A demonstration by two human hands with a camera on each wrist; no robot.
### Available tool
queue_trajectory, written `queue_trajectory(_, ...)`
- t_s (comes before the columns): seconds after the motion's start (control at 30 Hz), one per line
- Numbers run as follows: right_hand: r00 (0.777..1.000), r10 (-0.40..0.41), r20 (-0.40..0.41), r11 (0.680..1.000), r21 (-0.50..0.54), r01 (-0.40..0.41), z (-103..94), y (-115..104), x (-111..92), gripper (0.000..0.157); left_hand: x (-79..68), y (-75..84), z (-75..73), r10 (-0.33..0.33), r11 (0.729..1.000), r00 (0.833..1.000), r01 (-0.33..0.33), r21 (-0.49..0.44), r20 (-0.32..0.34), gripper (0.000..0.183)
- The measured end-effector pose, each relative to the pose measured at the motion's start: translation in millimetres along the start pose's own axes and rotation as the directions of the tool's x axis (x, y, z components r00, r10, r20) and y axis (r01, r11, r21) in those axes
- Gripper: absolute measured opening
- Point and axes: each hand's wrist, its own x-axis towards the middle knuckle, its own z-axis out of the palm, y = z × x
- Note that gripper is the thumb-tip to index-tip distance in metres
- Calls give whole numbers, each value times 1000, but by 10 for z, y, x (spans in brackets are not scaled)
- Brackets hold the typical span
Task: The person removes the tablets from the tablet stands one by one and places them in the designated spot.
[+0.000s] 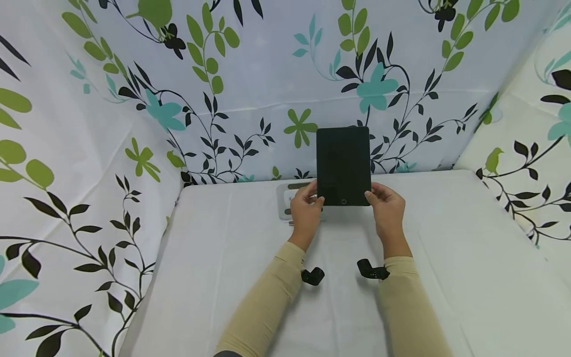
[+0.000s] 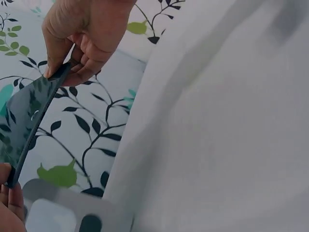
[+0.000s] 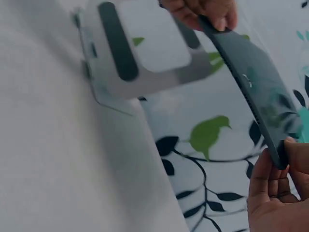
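A black tablet (image 1: 343, 166) is held up by both hands, its dark glossy screen facing me and its round home button at the lower edge. My left hand (image 1: 305, 210) pinches the lower left corner between thumb and fingers. At the lower right corner, my right hand (image 1: 389, 210) grips with its thumb on the front and fingers behind. Just behind the left hand is a silver stand (image 1: 285, 201) with dark pads, partly hidden by that hand and the tablet. The right wrist view shows the stand's plate (image 3: 164, 82) with a large cut-out, apart from the tablet (image 3: 256, 82).
A white cloth covers the table (image 1: 232, 258). Behind it hangs a leaf-patterned curtain (image 1: 267, 64), which also runs along both sides. Small black devices are worn at the left wrist (image 1: 313, 276) and the right wrist (image 1: 371, 269).
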Motion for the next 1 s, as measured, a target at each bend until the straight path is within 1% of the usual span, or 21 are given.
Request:
queue_trajectory(0.1, 999, 47, 8, 999, -26, -47, -140, -33, 42, 35, -63, -24, 125, -51, 998, 999, 51, -23, -2, 49)
queue_trajectory(0.17, 996, 86, 13, 996, -26, -85, -229, -36, 71, 37, -97, -57, 193, -73, 996, 997, 73, -41, 13, 51)
queue_trajectory(0.23, 991, 131, 16, 991, -30, -130, -312, -24, 97, 39, -132, -91, 250, -93, 994, 995, 95, -59, 43, 51)
queue_trajectory(0.37, 976, 218, 23, 973, -79, -215, -459, 30, 134, 42, -199, -192, 345, -122, 990, 985, 129, -53, 118, 52)
queue_trajectory(0.47, 964, 266, 27, 955, -145, -259, -556, 98, 156, 43, -257, -277, 402, -134, 991, 977, 134, 11, 167, 52)
queue_trajectory(0.6, 950, 308, 41, 938, -180, -296, -648, 215, 200, 44, -334, -404, 467, -161, 984, 964, 140, 108, 213, 54)
queue_trajectory(0.7, 944, 325, 51, 926, -221, -307, -690, 303, 240, 44, -387, -487, 499, -191, 974, 951, 153, 166, 243, 56)
queue_trajectory(0.8, 941, 333, 61, 913, -270, -306, -718, 375, 272, 43, -419, -532, 515, -203, 967, 943, 152, 203, 264, 57)
queue_trajectory(0.9, 940, 334, 71, 911, -282, -302, -741, 428, 295, 43, -418, -549, 527, -195, 965, 942, 136, 222, 272, 57)
queue_trajectory(1.0, 937, 341, 78, 905, -299, -304, -771, 472, 305, 44, -406, -563, 549, -178, 962, 944, 106, 252, 279, 56)
